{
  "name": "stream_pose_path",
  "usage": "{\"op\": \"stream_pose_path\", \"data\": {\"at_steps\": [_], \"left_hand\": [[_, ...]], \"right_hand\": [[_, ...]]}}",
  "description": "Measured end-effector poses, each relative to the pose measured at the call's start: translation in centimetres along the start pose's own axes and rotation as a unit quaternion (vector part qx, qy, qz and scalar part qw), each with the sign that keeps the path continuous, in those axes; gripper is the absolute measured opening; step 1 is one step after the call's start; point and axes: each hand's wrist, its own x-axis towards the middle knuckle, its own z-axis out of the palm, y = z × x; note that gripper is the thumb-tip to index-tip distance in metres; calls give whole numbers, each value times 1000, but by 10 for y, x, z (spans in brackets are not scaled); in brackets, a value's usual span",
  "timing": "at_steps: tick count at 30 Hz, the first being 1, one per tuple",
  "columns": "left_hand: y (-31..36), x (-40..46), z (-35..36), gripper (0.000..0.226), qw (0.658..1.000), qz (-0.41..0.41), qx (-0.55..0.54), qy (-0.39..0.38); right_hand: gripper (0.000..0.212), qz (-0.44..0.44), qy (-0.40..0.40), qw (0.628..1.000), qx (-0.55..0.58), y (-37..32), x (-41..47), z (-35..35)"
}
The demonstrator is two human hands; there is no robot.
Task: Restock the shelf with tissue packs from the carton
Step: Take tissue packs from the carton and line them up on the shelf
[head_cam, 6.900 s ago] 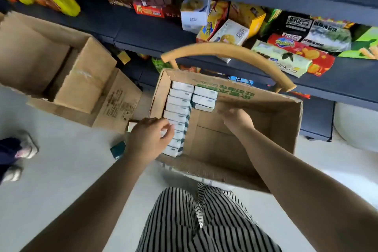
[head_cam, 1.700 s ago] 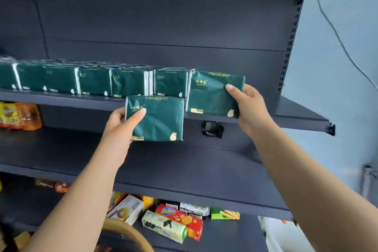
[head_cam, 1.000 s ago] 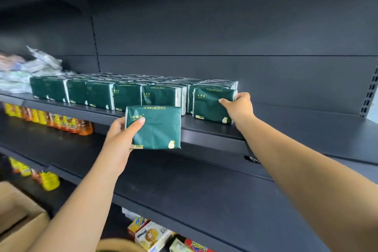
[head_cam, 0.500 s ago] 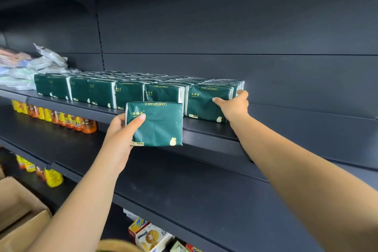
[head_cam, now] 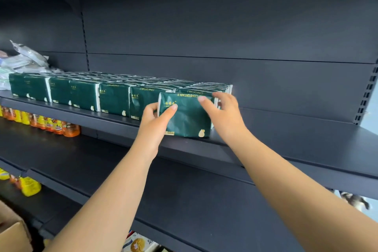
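Note:
A dark green tissue pack (head_cam: 188, 116) stands upright on the dark upper shelf (head_cam: 286, 141), at the front right end of a long row of like tissue packs (head_cam: 86, 94). My left hand (head_cam: 153, 122) pinches its left edge, thumb on the front face and fingers behind. My right hand (head_cam: 225, 114) lies with straight fingers on the pack's upper right corner. Only a corner of the brown carton (head_cam: 12, 233) shows at the bottom left.
Crumpled plastic bags (head_cam: 26, 61) lie at the shelf's left end. Orange drink bottles (head_cam: 51, 125) line the shelf below, yellow items (head_cam: 30, 187) sit lower, and snack boxes (head_cam: 139, 243) peek out at the bottom. The upper shelf is bare to the right of the row.
My left hand lifted its pack from below the shelf edge onto the shelf at the row's right end. My right hand left the earlier pack and came onto this one.

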Motion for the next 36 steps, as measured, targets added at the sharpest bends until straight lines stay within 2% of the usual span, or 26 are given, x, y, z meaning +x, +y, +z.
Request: {"op": "stream_pose_path", "data": {"at_steps": [5, 9, 14, 20, 26, 31, 36], "left_hand": [[-4, 4, 7, 27, 999, 21, 43, 12], [-6, 3, 2, 25, 988, 54, 142, 7], [-10, -2, -16, 39, 959, 95, 266, -2], [-23, -4, -39, 33, 893, 164, 419, -2], [-35, -3, -42, 27, 889, 187, 418, -1], [-37, -3, -45, 48, 889, 207, 410, -8], [-37, -1, -45, 36, 887, 204, 414, -16]], "right_hand": [[29, 46, -68, 996, 45, 9, 1, 6], [49, 37, -57, 998, -6, 12, 7, 8], [59, 62, -25, 998, -23, 15, 18, -4], [61, 60, 24, 995, -75, 24, 27, -18], [64, 45, 26, 994, -97, 19, 32, 7], [63, 42, 43, 992, -107, 21, 32, 20], [65, 68, 45, 989, -123, 18, 30, 22]]}}
